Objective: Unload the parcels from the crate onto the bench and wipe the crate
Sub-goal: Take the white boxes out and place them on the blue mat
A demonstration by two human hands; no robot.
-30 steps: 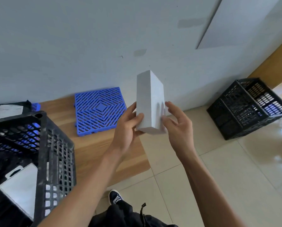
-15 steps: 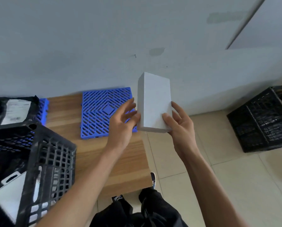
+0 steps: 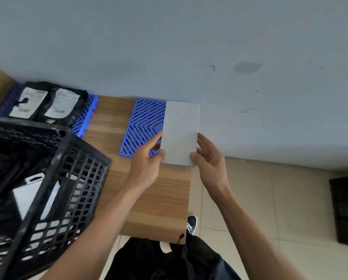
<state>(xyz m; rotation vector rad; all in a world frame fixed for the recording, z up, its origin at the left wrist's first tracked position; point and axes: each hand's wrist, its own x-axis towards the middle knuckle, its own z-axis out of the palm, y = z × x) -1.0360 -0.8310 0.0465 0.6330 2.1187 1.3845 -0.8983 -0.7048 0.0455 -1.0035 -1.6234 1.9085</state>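
A plain white box parcel (image 3: 181, 132) lies flat over the right part of a blue grid mat (image 3: 142, 126) on the wooden bench (image 3: 155, 199). My left hand (image 3: 147, 164) holds its left edge with thumb and fingers. My right hand (image 3: 209, 160) holds its right edge, thumb at the near corner. The black plastic crate (image 3: 68, 178) stands at the near left of the bench, with a white parcel (image 3: 33, 195) inside. Black bag parcels (image 3: 47, 102) with white labels lie on a second blue grid mat (image 3: 86, 116) at the far left.
A grey wall runs right behind the bench. Beige floor tiles (image 3: 270, 199) spread to the right. A second black crate (image 3: 347, 209) stands on the floor at the right edge. My shoe (image 3: 191, 224) and dark trousers show below the bench's near edge.
Both hands have carried the white box left and down, from upright in the air to flat over the blue mat. The view has swung left, bringing the bag parcels into sight.
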